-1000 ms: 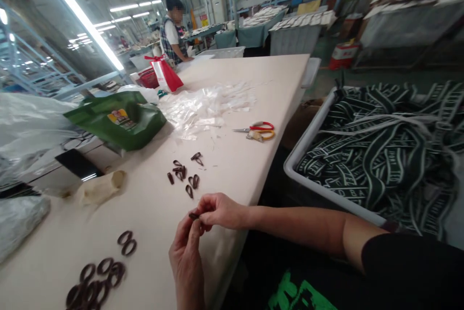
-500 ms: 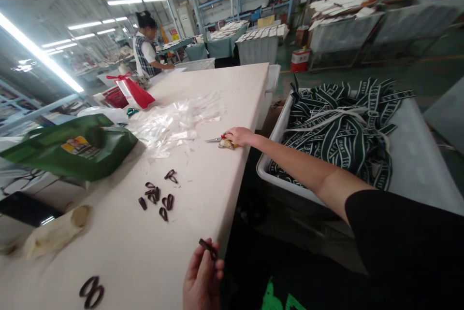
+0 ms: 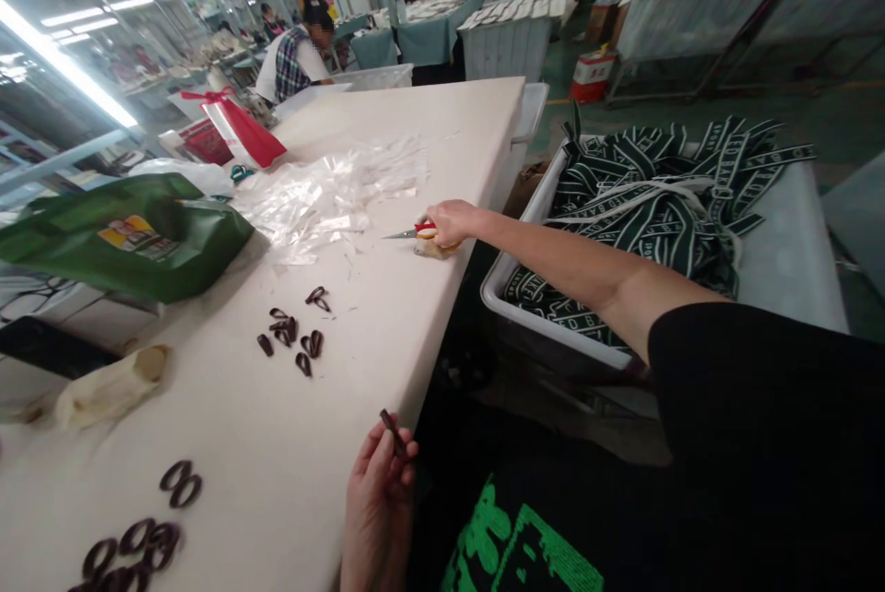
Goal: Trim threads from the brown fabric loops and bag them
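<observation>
My left hand (image 3: 379,495) is at the table's near edge, its fingers pinched on a small dark loop piece (image 3: 393,421). My right arm stretches out across the table, and my right hand (image 3: 448,221) is closed on the red-handled scissors (image 3: 413,232), whose blades point left. Several dark folded loops (image 3: 294,334) lie in a loose group on the cream table (image 3: 359,315) between my hands. Flat dark double rings (image 3: 181,484) lie at the near left.
A green bag (image 3: 131,237), a heap of clear plastic strips (image 3: 324,195) and a red-and-white bag (image 3: 239,131) lie on the table's left. A grey bin of green-and-white striped webbing (image 3: 656,214) stands right of the table. Another person (image 3: 297,57) works at the far end.
My right hand left the loop piece, reached out to the scissors and closed on them. My left hand kept the piece and stays at the near edge.
</observation>
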`<state>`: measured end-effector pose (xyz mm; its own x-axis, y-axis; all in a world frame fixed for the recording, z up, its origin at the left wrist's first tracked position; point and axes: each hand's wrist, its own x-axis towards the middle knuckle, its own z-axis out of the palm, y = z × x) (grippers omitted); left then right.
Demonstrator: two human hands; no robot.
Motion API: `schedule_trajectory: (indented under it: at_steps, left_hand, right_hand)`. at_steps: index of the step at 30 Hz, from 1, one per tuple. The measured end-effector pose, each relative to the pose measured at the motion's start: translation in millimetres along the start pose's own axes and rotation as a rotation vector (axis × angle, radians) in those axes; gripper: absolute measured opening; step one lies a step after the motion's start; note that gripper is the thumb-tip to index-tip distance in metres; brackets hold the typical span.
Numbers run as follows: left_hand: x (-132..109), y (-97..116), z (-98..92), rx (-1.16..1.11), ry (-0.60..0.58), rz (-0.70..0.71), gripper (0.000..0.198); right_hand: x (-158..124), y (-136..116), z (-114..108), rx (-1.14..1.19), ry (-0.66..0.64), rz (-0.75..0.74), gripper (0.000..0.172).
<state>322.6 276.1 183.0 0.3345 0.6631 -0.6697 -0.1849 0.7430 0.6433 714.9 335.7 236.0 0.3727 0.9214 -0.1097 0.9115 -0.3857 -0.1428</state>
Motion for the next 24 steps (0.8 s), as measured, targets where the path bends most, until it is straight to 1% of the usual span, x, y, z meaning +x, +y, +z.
schedule_trajectory:
  at_steps: [3, 6, 9, 11, 12, 14, 16, 21, 24]
  left_hand:
    - [-2.4, 2.3, 2.5, -0.037, -0.035, 0.002, 0.032]
    - [-2.5, 5.0, 7.4, -0.056, -0.035, -0.009, 0.034]
    - [-3.7, 10.0, 14.9, -0.069, -0.036, 0.001, 0.029]
    - [-5.7, 14.1, 19.6, -0.086, -0.03, 0.014, 0.025]
    - [-7.0, 16.0, 21.5, -0.095, -0.032, 0.02, 0.024]
    - [-9.9, 18.8, 23.8, -0.106, -0.05, 0.036, 0.025]
    - [-13.1, 19.6, 24.6, -0.095, -0.065, 0.056, 0.025]
    - [-20.4, 15.7, 23.5, -0.031, -0.047, 0.118, 0.032]
    - [-23.8, 13.8, 23.4, -0.006, -0.063, 0.127, 0.04]
  right_hand:
    - [-42.4, -0.2, 8.6, 0.161, 0.051, -0.046, 0.041]
    - [-102.5, -5.1, 21.7, 0.362, 0.096, -0.106, 0.041]
    - [-160.9, -15.7, 31.4, 0.401, 0.105, -0.157, 0.045]
    - [-188.8, -24.9, 33.2, 0.404, 0.112, -0.192, 0.047]
    - [-198.4, -29.7, 32.8, 0.4, 0.114, -0.211, 0.047]
    - [-209.4, -39.3, 30.6, 0.385, 0.118, -0.259, 0.045]
    - [-212.2, -48.4, 27.9, 0.36, 0.125, -0.314, 0.042]
    - [-207.2, -65.8, 23.2, 0.263, 0.153, -0.465, 0.041]
    - [-204.9, -71.0, 21.7, 0.177, 0.157, -0.51, 0.042]
